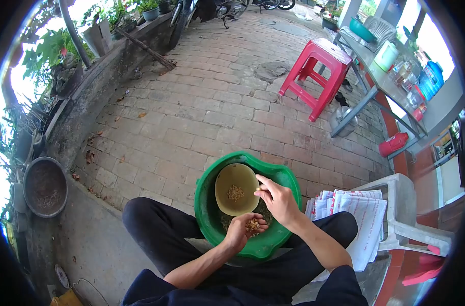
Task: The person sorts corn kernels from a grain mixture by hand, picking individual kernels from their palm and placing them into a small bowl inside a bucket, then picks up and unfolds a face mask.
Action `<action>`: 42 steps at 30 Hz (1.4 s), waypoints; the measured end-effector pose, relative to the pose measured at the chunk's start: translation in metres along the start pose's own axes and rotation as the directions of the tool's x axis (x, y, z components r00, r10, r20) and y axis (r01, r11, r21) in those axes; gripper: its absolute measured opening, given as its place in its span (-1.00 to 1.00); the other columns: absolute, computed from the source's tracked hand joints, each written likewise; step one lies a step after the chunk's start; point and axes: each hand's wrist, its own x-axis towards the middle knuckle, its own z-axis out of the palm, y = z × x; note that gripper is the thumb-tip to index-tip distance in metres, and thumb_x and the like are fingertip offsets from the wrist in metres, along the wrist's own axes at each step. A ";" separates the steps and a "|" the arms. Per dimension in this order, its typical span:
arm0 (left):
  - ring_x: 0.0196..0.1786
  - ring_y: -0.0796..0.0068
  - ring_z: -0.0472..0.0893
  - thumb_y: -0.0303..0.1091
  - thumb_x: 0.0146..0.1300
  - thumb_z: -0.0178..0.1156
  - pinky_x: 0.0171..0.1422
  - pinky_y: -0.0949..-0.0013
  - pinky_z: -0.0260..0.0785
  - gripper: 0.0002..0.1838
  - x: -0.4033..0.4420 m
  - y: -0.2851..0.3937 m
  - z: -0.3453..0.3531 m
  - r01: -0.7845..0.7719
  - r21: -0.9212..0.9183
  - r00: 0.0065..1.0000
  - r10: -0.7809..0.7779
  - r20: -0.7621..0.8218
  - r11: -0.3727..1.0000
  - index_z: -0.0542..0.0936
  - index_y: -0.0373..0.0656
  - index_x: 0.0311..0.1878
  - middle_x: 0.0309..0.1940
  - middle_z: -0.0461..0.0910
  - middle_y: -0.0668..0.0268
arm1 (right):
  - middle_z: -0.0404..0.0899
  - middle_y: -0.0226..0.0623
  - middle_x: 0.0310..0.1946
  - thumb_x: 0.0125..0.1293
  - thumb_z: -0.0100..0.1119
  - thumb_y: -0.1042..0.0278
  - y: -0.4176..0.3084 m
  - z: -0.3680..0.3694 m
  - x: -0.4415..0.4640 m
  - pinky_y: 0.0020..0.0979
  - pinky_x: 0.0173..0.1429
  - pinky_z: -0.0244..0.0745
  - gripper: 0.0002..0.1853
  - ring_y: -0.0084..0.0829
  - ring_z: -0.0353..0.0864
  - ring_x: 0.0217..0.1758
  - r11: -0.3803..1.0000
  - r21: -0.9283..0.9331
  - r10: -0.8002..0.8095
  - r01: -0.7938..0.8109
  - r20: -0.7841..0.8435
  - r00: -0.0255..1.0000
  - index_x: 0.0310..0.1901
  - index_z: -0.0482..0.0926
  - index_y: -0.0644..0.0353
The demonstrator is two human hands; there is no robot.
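Note:
A green plastic tub (204, 224) sits between my bent legs, with dark greenish bits in its bottom. Inside it rests a yellowish bowl (227, 176) holding a small heap of tan kernels (235, 193), perhaps peanuts. My left hand (238, 229) is cupped palm up over the tub's near part, just below the bowl, with a handful of similar kernels (253, 225) in it. At the bowl's right rim, my right hand (278, 200) pinches thumb and forefinger together on a small pale piece, too small to name for certain.
Printed paper sheets (362, 224) lie by my right knee, beside a grey plastic chair (400, 204). A red stool (319, 74) and a cluttered table (380, 81) stand ahead right. On the left are a dark round basin (44, 186) and a low planter wall (97, 89).

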 end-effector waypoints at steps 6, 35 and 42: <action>-0.19 0.27 0.68 -0.25 0.46 -0.08 -0.05 0.28 0.54 -0.68 0.001 -0.001 0.000 0.005 -0.024 1.000 -0.005 -0.014 1.000 0.51 -0.32 -0.03 -0.21 0.64 0.15 | 0.57 -0.16 0.06 0.25 0.27 0.38 0.003 0.000 -0.015 -0.20 0.17 0.52 -0.62 -0.18 0.56 0.15 0.979 -0.147 -0.108 0.139 0.200 0.974 0.10 0.54 0.26; -0.07 0.32 0.64 -0.30 0.44 -0.06 0.06 0.23 0.52 -0.74 0.001 -0.001 0.001 0.006 -0.127 0.996 -0.017 -0.084 0.992 0.52 -0.26 -0.04 -0.16 0.62 0.19 | 0.47 -0.22 -0.24 0.05 0.23 0.59 -0.008 -0.014 -0.015 -0.35 0.00 0.55 -0.73 -0.27 0.54 -0.11 0.908 -0.162 -0.334 0.385 0.273 0.902 -0.16 0.52 0.30; -0.11 0.15 0.65 -0.29 0.46 -0.08 0.04 0.22 0.52 -0.70 0.001 -0.001 -0.002 0.041 -0.071 0.998 -0.044 -0.038 0.997 0.50 -0.37 -0.06 -0.20 0.62 0.08 | 0.54 -0.23 -0.30 0.22 0.27 0.56 -0.009 -0.021 -0.001 -0.30 -0.23 0.53 -0.88 -0.24 0.60 -0.28 0.961 -0.165 -0.248 0.222 -0.161 0.955 -0.21 0.57 0.25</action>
